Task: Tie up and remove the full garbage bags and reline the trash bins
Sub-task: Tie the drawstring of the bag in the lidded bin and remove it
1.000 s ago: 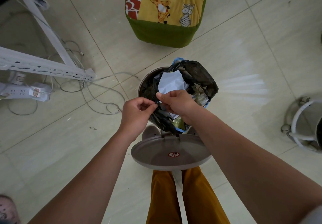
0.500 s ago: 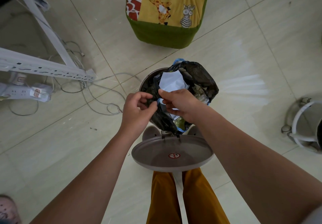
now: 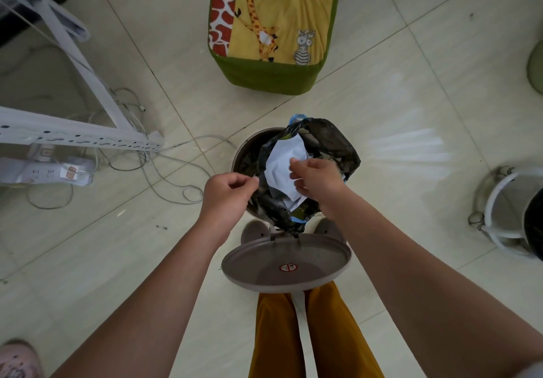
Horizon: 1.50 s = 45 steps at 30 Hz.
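A round grey trash bin (image 3: pixel 242 151) stands on the tiled floor with its lid (image 3: pixel 286 264) flipped open toward me. Inside sits a full black garbage bag (image 3: pixel 333 142) with white paper (image 3: pixel 282 160) on top and a blue edge showing. My left hand (image 3: pixel 227 194) pinches the bag's left rim with curled fingers. My right hand (image 3: pixel 318 178) grips the bag's rim on the near right side, over the paper. The two hands are apart, holding the bag's mouth open between them.
A giraffe-print cushion stool (image 3: pixel 274 28) stands beyond the bin. A white metal rack (image 3: pixel 76 136), a power strip (image 3: pixel 44 169) and loose cables (image 3: pixel 164 178) lie to the left. A white ringed stand (image 3: pixel 508 210) sits at the right edge. My orange trousers (image 3: pixel 311 336) are below the lid.
My hands were close together at the bag's near rim; now they have drawn apart, left hand going left and right hand going right, spreading the bag's rim.
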Each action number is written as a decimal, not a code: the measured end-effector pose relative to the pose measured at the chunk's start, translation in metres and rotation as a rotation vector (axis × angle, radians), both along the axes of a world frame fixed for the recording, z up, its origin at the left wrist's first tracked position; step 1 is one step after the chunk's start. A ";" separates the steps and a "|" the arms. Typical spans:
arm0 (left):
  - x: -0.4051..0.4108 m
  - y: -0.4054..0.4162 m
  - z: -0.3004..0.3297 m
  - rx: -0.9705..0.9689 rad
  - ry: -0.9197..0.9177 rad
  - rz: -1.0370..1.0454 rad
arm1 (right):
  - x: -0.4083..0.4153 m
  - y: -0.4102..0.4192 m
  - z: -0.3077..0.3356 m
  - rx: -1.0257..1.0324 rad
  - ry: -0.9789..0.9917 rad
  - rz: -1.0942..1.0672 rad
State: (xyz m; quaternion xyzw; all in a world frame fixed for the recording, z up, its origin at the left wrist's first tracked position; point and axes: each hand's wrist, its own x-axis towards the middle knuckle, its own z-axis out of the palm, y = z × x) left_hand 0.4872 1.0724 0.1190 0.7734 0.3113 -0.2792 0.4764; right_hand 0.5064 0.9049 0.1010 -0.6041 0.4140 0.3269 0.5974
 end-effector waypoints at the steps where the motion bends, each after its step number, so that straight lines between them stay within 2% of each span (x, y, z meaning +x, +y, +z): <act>1: 0.000 0.001 0.001 0.001 0.025 0.003 | -0.003 -0.010 -0.001 -0.073 -0.003 -0.038; 6: 0.006 -0.003 -0.001 -0.051 0.097 0.060 | -0.025 -0.061 -0.017 -0.491 -0.005 -0.120; 9: 0.012 -0.014 -0.006 -0.010 0.057 0.075 | -0.037 -0.080 -0.031 -0.607 0.080 -0.132; 11: 0.015 -0.022 -0.011 0.011 0.034 0.065 | -0.043 -0.086 -0.037 -0.530 0.207 -0.059; 13: 0.018 -0.029 -0.014 0.013 0.038 0.054 | -0.048 -0.085 -0.039 -0.356 0.260 -0.053; 19: 0.021 -0.040 -0.008 0.003 0.141 0.057 | -0.048 -0.078 -0.035 -0.195 0.210 -0.037; 22: 0.025 -0.038 -0.002 0.020 0.193 0.053 | -0.042 -0.077 -0.029 -0.231 0.161 0.132; 25: 0.031 -0.037 0.002 0.063 0.212 0.070 | -0.037 -0.079 -0.024 -0.331 0.073 0.197; 29: 0.034 -0.036 0.008 0.121 0.224 0.113 | -0.029 -0.076 -0.012 -0.262 0.060 0.382; 31: 0.036 -0.036 0.011 0.116 0.305 0.195 | -0.029 -0.076 -0.011 -0.273 0.099 0.484; 33: 0.039 -0.034 0.015 -0.012 0.487 0.345 | -0.029 -0.076 -0.011 -0.298 0.131 0.545; 36: 0.041 -0.032 0.022 -0.176 0.636 0.434 | -0.029 -0.069 -0.004 -0.271 0.095 0.474; 39: 0.041 -0.034 0.027 -0.136 0.538 0.301 | -0.027 -0.059 0.012 -0.275 -0.194 0.383; 41: 0.039 -0.036 0.032 -0.085 0.309 0.240 | -0.023 -0.053 0.026 -0.265 -0.335 0.360; 43: 0.035 -0.038 0.041 -0.142 0.121 0.197 | -0.020 -0.048 0.039 -0.196 -0.395 0.290; 45: 0.028 -0.038 0.048 -0.187 0.050 0.132 | -0.019 -0.046 0.049 -0.120 -0.400 0.218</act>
